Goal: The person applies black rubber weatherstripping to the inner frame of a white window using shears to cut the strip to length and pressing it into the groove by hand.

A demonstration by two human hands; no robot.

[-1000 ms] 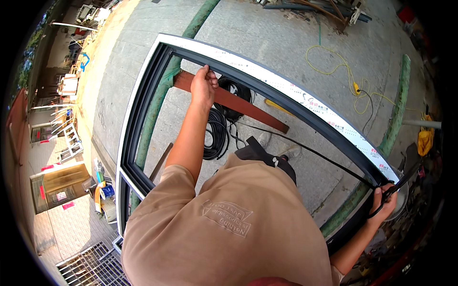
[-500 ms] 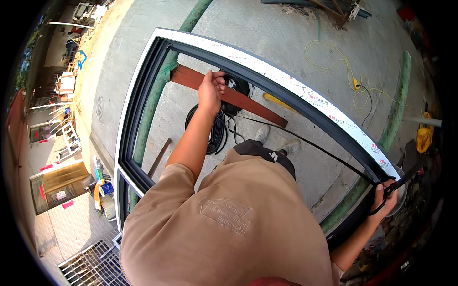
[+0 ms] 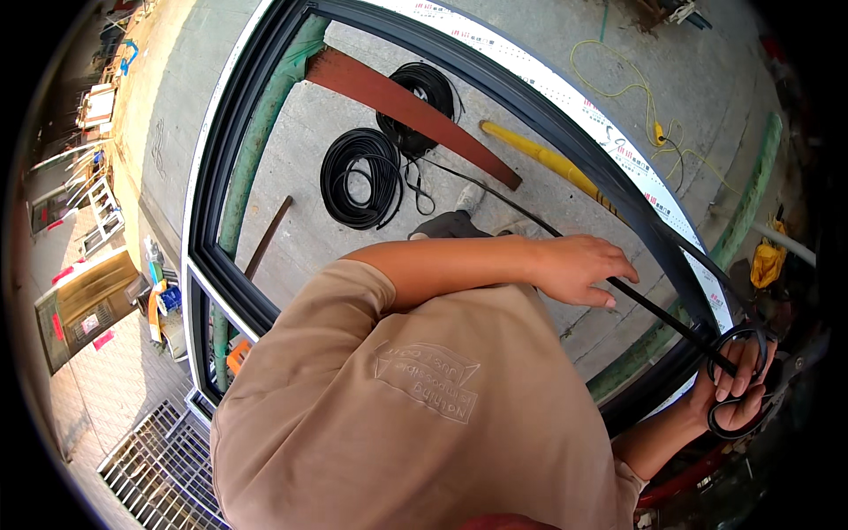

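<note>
My left hand reaches across my body, fingers stretched out over a thin black rubber strip. Whether it touches the strip is not plain. At the far right, my right hand is closed round the black-handled scissors, and the strip runs into that hand as well. Their blades are hard to make out against the dark background. Around me lies a large window frame, black inside with white printed film on its outer face. From the strip's other end, black coils lie on the floor.
Green pipes support the frame. Inside its opening are a red-brown beam, a yellow tube and a narrow bar. A yellow cord trails beyond the frame. A metal grate is at lower left.
My left hand has swung from over the frame opening to the right, across my body, to the strip. The scissors' loops now show clearly in my right hand. The view has shifted.
</note>
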